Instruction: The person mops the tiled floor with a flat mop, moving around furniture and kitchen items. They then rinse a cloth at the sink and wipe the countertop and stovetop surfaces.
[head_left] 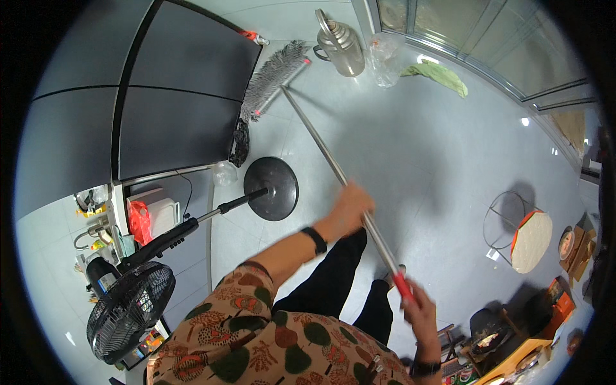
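A flat mop with a grey fringed head (273, 79) lies against the floor beside the dark cabinet. Its metal pole (317, 139) runs diagonally back toward my body. My left hand (353, 207), slightly blurred, is wrapped around the middle of the pole. Farther down, my right hand (419, 308) grips the end at the red handle (402, 287). The round black base (271, 188) of a pedestal fan stands on the tiles left of the pole.
The fan's caged head (130, 313) leans in at left. Beyond the mop stand a metal kettle (342, 50), a clear plastic bag (385, 60) and a green cloth (435, 74), near glass sliding doors (462, 29). A padded stool (532, 243) is at right. A black bag (240, 143) touches the cabinet (178, 125).
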`<state>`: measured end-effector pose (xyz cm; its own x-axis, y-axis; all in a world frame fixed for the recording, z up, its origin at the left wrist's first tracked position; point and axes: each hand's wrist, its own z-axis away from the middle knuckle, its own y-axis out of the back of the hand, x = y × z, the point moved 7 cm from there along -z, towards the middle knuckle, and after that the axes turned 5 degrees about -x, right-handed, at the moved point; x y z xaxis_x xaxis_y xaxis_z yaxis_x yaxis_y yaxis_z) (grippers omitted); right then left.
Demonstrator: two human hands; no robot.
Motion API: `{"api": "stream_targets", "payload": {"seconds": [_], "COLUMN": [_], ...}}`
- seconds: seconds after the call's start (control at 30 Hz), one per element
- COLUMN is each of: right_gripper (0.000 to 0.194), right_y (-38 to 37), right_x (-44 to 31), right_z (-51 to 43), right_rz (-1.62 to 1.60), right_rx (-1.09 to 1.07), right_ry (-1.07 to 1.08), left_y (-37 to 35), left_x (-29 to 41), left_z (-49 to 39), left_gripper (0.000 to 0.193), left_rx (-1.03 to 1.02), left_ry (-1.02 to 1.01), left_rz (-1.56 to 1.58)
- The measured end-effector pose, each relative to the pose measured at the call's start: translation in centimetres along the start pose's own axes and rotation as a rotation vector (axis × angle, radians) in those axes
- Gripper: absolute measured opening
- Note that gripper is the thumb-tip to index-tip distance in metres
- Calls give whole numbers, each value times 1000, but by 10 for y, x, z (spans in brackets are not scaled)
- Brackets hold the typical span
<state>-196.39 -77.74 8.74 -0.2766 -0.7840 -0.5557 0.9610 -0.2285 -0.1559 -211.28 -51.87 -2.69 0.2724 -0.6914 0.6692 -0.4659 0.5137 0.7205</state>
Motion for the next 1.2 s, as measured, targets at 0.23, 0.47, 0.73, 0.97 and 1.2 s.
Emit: {"api": "stream_targets", "payload": {"seconds": [0.23,0.47,0.73,0.97,1.2], "right_gripper": [53,55,54,52,47], "right_y": [-11,-41,-34,16,0], "right_x": [82,4,18,93,-31], "right_z": [100,-58,-43,85,-43], "right_rz": [-253,-351,-178,-204,182], "right_rx": [175,-6,47,308,215], "right_ry": [-363,-40,-48,-243,55], "left_y": [-58,-20,-14,-76,-17], "left_x": [94,-73,-51,87,-43], "left_z": [55,-3,2,32,-21], "left_gripper": [10,11,13,17,10], "left_rx": [-580,-470,-322,-424,-322], "left_ry": [-3,-37,6,-13,79], "left_rz": [38,-123,-87,63,-130]}}
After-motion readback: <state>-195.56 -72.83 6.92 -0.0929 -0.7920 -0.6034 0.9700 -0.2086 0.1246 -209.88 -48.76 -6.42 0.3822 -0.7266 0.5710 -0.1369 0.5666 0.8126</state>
